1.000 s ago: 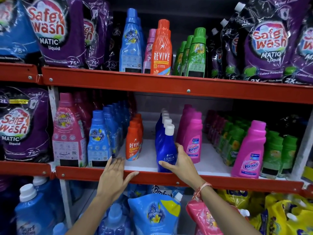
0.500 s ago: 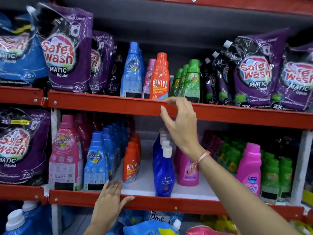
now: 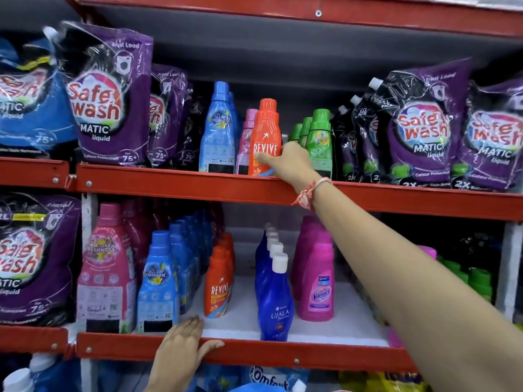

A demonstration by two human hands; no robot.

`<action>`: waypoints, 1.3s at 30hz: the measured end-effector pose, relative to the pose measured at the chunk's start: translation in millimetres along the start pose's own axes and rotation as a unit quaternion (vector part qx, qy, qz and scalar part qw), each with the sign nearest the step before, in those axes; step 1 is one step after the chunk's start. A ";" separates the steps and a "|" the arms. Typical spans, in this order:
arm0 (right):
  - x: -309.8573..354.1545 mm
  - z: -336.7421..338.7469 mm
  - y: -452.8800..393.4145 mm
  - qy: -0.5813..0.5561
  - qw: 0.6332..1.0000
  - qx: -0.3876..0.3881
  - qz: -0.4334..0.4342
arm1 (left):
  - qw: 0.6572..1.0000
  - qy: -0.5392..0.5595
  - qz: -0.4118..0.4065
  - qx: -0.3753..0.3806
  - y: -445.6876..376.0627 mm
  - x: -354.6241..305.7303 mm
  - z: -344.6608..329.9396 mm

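Two hands, two shelves here. The right hand [image 3: 291, 162] is up on the upper shelf, wrapped round the lower half of the tall orange plastic Revive bottle [image 3: 266, 128]. Its thumb lies across the front of the label, and the fingers are tucked round the right side where I can't see them. The bottle stands upright at the front of that shelf, its base behind the red metal shelf lip [image 3: 169, 185]. The left hand [image 3: 181, 346] lies flat with fingers straight on the red metal lip of the lower shelf [image 3: 283, 356], thumb spread along the edge. It's holding nothing and looks like it's just bracing.

So I'd call this the grab stage: the grip is on, the bottle's not lifted. The next move, as I read it, is up first and then out toward the person, since the base has to clear that lip before it comes forward.

Room is tight sideways. A pink plastic bottle [image 3: 249, 131] sits just beside it on the left, possibly touching. The green plastic bottles with green caps [image 3: 319, 137] are right by the knuckles on the right, so a sideways swing could knock either. Overhead there's plenty of open space below the next red shelf [image 3: 254, 9], and the front is open.
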State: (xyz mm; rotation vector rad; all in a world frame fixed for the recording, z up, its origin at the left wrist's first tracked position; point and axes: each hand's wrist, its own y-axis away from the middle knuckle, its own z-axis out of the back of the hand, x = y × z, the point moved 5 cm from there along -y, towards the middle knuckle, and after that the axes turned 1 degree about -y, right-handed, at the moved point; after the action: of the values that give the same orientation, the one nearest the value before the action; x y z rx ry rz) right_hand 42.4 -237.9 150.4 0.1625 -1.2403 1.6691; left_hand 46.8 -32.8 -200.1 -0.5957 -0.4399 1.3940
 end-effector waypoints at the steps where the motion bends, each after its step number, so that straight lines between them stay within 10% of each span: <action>1: -1.5 1.0 -0.6 -0.013 1.000 -0.009 -0.001 | 1.000 -0.003 -0.001 0.001 0.3 -0.2 -0.7; 11: 0.8 36.0 28.6 -0.200 0.974 -0.107 -0.001 | 1.000 -0.012 0.018 0.020 3.3 -1.1 -0.8; 18: -10.3 31.5 94.6 -0.300 0.954 -0.030 -0.008 | 1.000 -0.008 0.020 0.021 7.2 -3.8 4.1; 39: -126.5 -161.3 186.8 -0.098 0.979 0.086 -0.158 | 0.999 -0.008 0.034 -0.012 6.5 -4.0 -3.2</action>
State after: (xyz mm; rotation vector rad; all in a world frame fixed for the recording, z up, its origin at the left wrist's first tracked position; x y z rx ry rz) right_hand 29.0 -185.2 -121.6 0.6109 -1.1435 1.5047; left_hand 43.2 -36.7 -206.3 -0.6237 -0.4526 1.4611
